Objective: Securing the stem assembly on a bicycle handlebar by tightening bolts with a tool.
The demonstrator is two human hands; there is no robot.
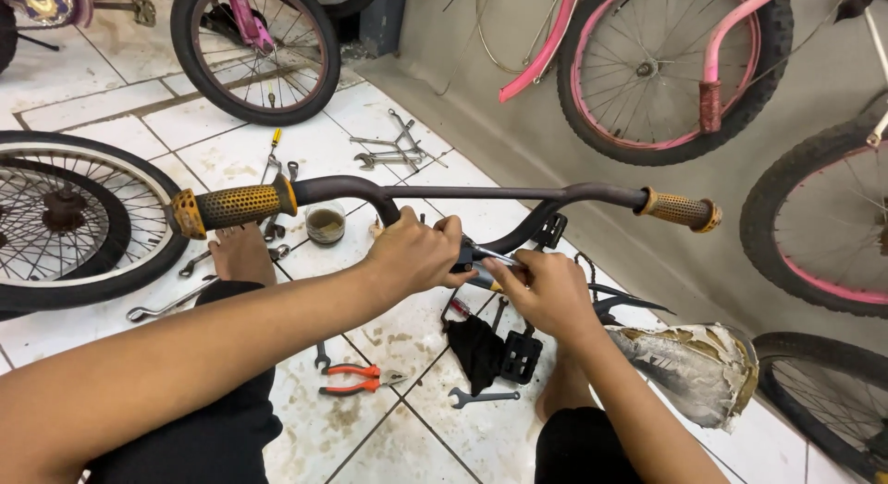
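Observation:
A dark bicycle handlebar [481,193] with two worn yellow-brown grips crosses the middle of the view. My left hand [416,253] is closed around the stem just below the bar's centre. My right hand [546,290] holds a thin metal tool [490,255] whose tip meets the stem beside my left hand. Both forearms reach in from the bottom. A torn white saddle [694,368] sits to the right of my right arm.
On the tiled floor lie orange-handled pliers [356,379], several wrenches [393,151], a pedal [521,356], a black rag [476,350] and a small jar [326,224]. A loose wheel [65,216] lies at left. Pink bicycles [647,68] stand behind.

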